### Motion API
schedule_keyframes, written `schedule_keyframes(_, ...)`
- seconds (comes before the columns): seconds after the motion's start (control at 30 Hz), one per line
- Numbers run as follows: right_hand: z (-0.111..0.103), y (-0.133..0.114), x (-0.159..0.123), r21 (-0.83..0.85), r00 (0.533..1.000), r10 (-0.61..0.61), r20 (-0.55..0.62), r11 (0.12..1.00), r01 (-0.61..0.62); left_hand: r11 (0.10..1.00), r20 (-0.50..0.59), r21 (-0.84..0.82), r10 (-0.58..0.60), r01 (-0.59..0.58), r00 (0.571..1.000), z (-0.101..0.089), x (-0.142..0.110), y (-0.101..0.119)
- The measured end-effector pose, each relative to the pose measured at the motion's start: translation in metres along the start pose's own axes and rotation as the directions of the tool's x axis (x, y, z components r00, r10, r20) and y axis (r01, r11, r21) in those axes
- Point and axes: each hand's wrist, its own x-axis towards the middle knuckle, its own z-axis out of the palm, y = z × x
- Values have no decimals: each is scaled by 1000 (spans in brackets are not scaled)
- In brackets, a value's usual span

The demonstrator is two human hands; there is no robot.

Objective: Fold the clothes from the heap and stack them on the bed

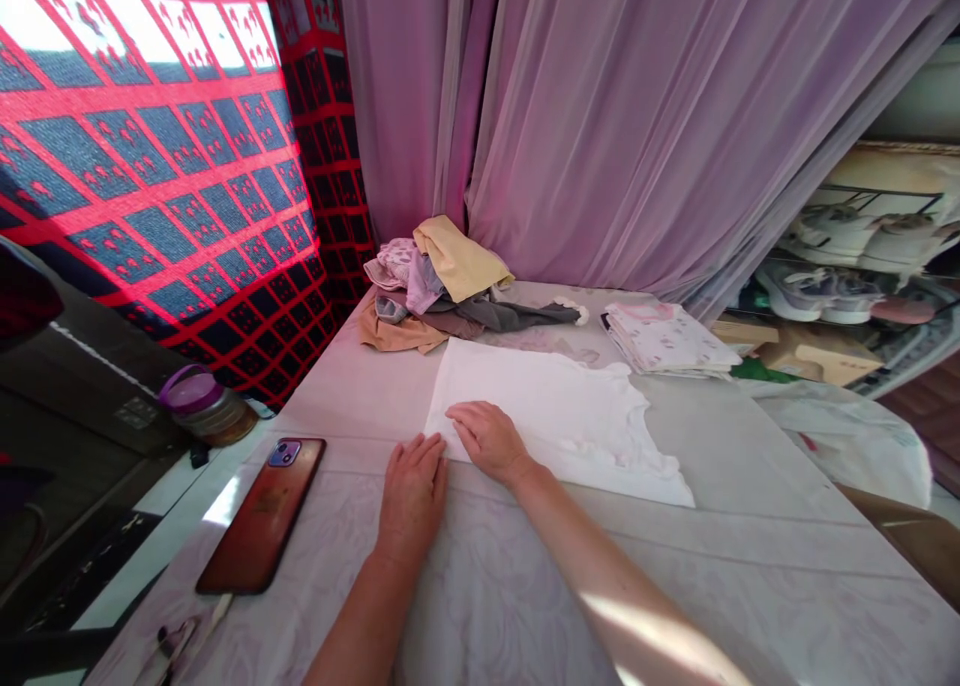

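A white garment point(525, 396) with ruffled edges on its right side lies spread on the table. My left hand point(412, 491) rests flat at the garment's near left corner, fingers stretched out and touching the cloth edge. Just to its right, my right hand point(489, 441) lies on top of the garment near its left end, palm down with fingers extended. Neither hand grips anything that I can see. Behind the garment sits a heap of crumpled clothes point(450, 301), with a yellow piece point(459, 256) on top. A folded stack of white printed clothes point(671, 338) lies to the right.
A red phone point(262, 516) with a cable plugged in lies on the pale tablecloth point(510, 586) at the left. A purple-lidded jar point(206, 406) stands beyond the left edge. Purple curtains point(637, 116) hang behind; a shoe rack point(847, 256) stands at right.
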Motion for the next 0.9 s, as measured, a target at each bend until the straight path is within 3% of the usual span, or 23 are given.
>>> schedule_keyframes(0.07,2,2,-12,-31,996,-42,83,999,45,1000,27,16,-15,14,1000,0,0,-2)
schedule_keyframes(0.27,3,-3,-15,-99,977,29,210,995,-8,998,31,58,-21,20,999,-2,3,-6)
schedule_keyframes(0.37,-8,-9,-23,-106,984,23,177,994,-4,997,40,83,-6,2,999,-3,4,-7)
schedule_keyframes(0.5,-27,-7,-64,-119,994,43,100,992,-30,992,43,121,16,-21,999,-4,5,-10)
schedule_keyframes(0.7,-52,30,-143,-196,989,145,27,971,-137,982,39,187,9,-16,999,-9,8,-7)
schedule_keyframes(0.9,-57,50,-160,-245,971,238,-28,940,-238,927,-3,375,-19,19,1000,-25,20,19)
